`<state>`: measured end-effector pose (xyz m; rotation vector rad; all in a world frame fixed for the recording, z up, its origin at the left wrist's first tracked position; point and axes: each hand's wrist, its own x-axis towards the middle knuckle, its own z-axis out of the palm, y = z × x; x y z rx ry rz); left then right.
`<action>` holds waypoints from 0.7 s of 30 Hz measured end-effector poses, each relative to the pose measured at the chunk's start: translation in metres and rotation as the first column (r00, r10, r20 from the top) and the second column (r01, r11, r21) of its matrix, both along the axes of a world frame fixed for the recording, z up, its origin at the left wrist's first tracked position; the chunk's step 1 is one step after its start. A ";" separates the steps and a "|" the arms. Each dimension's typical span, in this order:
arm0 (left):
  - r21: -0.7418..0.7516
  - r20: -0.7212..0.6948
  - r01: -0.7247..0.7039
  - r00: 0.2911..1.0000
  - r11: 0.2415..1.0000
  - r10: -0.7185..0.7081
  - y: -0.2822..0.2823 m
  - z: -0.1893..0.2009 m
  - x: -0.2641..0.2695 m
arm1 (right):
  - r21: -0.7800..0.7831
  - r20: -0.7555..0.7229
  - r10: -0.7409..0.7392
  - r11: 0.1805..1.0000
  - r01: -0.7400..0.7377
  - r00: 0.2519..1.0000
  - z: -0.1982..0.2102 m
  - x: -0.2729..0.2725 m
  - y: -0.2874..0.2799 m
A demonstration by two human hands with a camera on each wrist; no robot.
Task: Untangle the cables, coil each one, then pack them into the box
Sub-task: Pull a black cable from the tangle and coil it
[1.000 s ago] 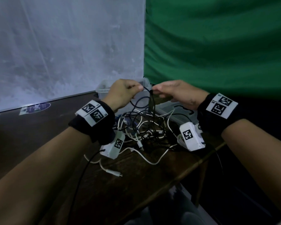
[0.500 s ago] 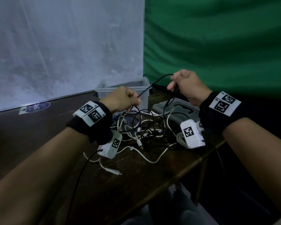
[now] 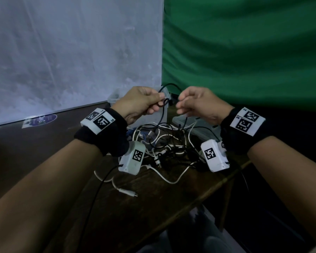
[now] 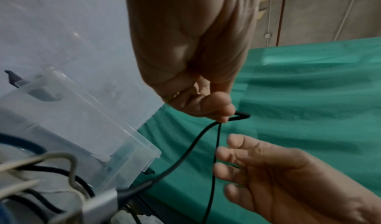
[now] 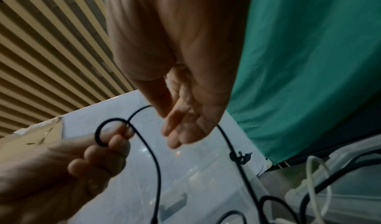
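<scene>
Overhead: two hands, left hand [image 3: 140, 105] pinching one black cable [image 3: 162, 105].

We see a black cable [image 3: 162, 105] looped above a heap of white cables [image 3: 173, 177] and black ones on a dark brown table [image 3: 135, 216]. Our black wristbands [image 3: 106, 136] carry white tags [image 3: 247, 121] with black square patterns. Behind hang a green cloth [image 3: 244, 52] and a pale grey wall [image 3: 71, 52].

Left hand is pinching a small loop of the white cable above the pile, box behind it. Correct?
Not quite: the cable is black, not white. The right wrist view shows the left hand pinching a small loop of the black cable; the box stands behind.
</scene>
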<state>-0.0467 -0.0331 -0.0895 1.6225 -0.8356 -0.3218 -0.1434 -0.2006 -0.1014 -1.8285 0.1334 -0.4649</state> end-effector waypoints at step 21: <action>-0.219 -0.054 -0.308 0.951 0.926 0.304 0.008 0.002 0.014 | -0.094 -0.093 0.191 0.975 -0.200 0.977 0.002 -0.014 -0.004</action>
